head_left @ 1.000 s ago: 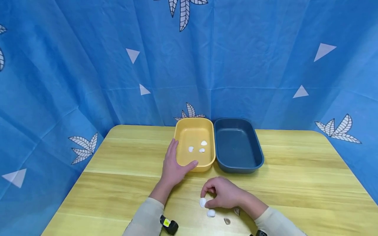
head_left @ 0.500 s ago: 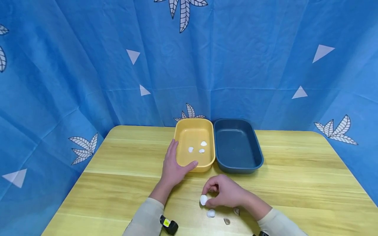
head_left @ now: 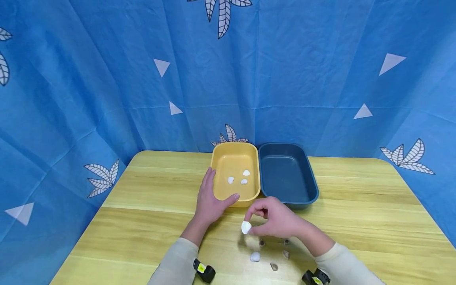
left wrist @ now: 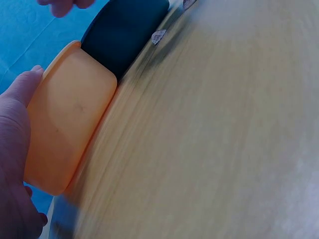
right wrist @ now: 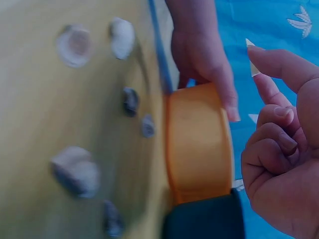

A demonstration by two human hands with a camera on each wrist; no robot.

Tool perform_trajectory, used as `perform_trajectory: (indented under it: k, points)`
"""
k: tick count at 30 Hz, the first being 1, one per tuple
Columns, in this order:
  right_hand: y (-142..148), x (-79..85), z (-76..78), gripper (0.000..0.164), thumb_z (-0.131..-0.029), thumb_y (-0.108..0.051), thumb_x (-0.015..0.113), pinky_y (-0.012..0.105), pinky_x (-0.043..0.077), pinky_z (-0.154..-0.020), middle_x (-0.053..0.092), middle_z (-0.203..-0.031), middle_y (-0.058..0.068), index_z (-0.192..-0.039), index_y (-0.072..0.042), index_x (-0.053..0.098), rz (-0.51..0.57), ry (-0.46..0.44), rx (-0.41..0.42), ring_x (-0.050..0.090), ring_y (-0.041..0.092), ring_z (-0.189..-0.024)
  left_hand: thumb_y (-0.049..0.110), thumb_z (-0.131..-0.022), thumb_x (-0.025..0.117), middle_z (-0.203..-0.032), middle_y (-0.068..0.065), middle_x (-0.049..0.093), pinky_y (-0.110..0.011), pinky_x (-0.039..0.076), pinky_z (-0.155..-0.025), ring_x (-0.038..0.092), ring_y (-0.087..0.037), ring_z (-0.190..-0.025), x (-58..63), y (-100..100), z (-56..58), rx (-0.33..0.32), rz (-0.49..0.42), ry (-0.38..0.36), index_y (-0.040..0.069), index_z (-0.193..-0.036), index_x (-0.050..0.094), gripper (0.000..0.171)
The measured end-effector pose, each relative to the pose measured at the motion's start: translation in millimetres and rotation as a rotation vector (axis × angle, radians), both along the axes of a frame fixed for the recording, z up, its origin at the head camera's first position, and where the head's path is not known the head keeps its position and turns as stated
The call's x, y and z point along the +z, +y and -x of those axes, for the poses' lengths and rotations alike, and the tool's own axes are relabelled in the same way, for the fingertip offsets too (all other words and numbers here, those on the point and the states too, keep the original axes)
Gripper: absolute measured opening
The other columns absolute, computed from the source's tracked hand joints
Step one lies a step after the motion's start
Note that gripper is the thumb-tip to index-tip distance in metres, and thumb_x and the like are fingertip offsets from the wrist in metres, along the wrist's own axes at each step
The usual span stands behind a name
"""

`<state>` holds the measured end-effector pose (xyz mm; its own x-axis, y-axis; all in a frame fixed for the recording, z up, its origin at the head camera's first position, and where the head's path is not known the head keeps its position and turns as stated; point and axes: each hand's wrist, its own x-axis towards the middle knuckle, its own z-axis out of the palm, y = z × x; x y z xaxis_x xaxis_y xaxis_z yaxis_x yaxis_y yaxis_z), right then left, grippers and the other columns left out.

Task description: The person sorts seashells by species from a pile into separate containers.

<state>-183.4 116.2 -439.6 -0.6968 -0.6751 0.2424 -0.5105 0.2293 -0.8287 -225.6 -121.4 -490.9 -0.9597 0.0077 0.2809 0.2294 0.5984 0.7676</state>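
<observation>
In the head view my right hand point(head_left: 279, 217) pinches a white seashell point(head_left: 246, 227) between thumb and forefinger, above the table just in front of the yellow tray point(head_left: 218, 158). The right wrist view shows that shell point(right wrist: 252, 59) nearly edge-on, the other fingers curled into the palm. My left hand point(head_left: 210, 202) rests on the near left corner of the yellow tray, fingers spread along its left side. Its thumb lies over the near rim. Inside that tray are three white shells point(head_left: 246, 173). On the table below my right hand lie another white shell point(head_left: 255, 257) and a brownish shell point(head_left: 274, 266).
A dark blue tray point(head_left: 313, 186) stands against the right side of the yellow one. More small dark shells point(head_left: 286, 254) lie beneath the right forearm. Behind the wooden table point(head_left: 142, 221) hangs a blue patterned cloth point(head_left: 303, 79).
My right hand has lifted the white shell off the table and moved it forward toward the trays, uncovering small shells below. The left hand has stayed on the yellow tray.
</observation>
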Motion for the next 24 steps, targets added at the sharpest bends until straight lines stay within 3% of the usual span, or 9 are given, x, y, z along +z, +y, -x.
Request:
perform_trajectory:
  k: [6, 12, 18, 24]
  points:
    - [-0.6, 16.1, 11.7, 0.019, -0.078, -0.021, 0.087, 0.023, 0.031, -0.054, 0.039, -0.061, 0.006, -0.092, -0.023, 0.074, -0.037, 0.017, -0.062, 0.035, 0.009, -0.054, 0.066, -0.072, 0.079, -0.165, 0.006, 0.014, -0.051, 0.024, -0.114, 0.02, -0.023, -0.147, -0.7, 0.2, 0.3, 0.004, -0.003, -0.008, 0.012, -0.158, 0.026, 0.114]
    - [-2.3, 29.6, 30.9, 0.019, -0.079, -0.02, 0.087, 0.026, 0.036, -0.054, 0.04, -0.061, -0.001, -0.092, -0.022, 0.074, -0.072, 0.018, -0.1, 0.041, 0.02, -0.054, 0.065, -0.072, 0.08, -0.165, 0.007, 0.013, -0.052, 0.025, -0.114, 0.02, -0.024, -0.147, -0.8, 0.3, 0.1, 0.008, -0.003, -0.015, 0.014, -0.158, 0.026, 0.114]
    - [-3.8, 35.0, 55.0, 0.018, -0.079, -0.019, 0.087, 0.028, 0.036, -0.054, 0.037, -0.062, -0.002, -0.094, -0.018, 0.075, -0.081, 0.017, -0.166, 0.038, 0.016, -0.054, 0.062, -0.072, 0.081, -0.165, 0.006, 0.014, -0.053, 0.025, -0.114, 0.021, -0.024, -0.147, 0.8, 0.2, -0.3, 0.009, -0.003, -0.022, 0.012, -0.158, 0.026, 0.114]
    - [-8.2, 35.0, 77.5, 0.019, -0.079, -0.018, 0.087, 0.032, 0.036, -0.059, 0.039, -0.066, 0.002, -0.095, -0.015, 0.076, -0.086, -0.015, -0.27, 0.042, 0.023, -0.063, 0.062, -0.073, 0.081, -0.165, 0.005, 0.014, -0.054, 0.025, -0.113, 0.021, -0.025, -0.147, -0.2, 0.1, 0.0, 0.006, -0.001, -0.016, 0.012, -0.158, 0.026, 0.113]
